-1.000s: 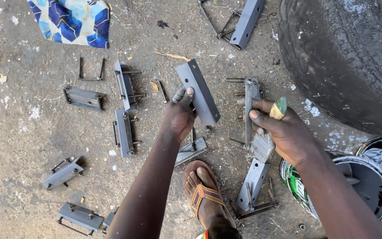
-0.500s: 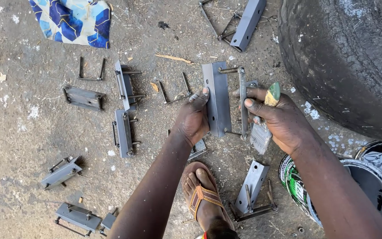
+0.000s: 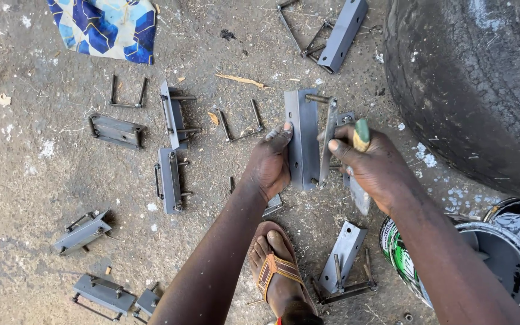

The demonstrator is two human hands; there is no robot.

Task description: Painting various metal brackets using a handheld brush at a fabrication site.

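Note:
My left hand (image 3: 272, 164) grips a grey metal bracket (image 3: 303, 138) held upright above the ground, a bent rod (image 3: 327, 141) fixed along its right side. My right hand (image 3: 375, 165) is closed around a paintbrush with a green and yellow handle (image 3: 362, 135), its bristle end (image 3: 360, 197) pointing down, and its fingers rest against the rod side of the bracket. My sandalled foot (image 3: 278, 274) is planted just below both hands.
Several grey brackets with rods lie on the dirt: (image 3: 172, 115), (image 3: 170, 178), (image 3: 117, 130), (image 3: 83, 232), (image 3: 103, 293), (image 3: 344, 257), (image 3: 341, 30). A large tyre (image 3: 470, 78) fills the upper right. A paint can (image 3: 495, 262) stands lower right. A blue patterned cloth (image 3: 108, 25) lies top left.
My left hand has lifted the bracket off the ground and turned it upright. My right hand with the brush has come up against its right side.

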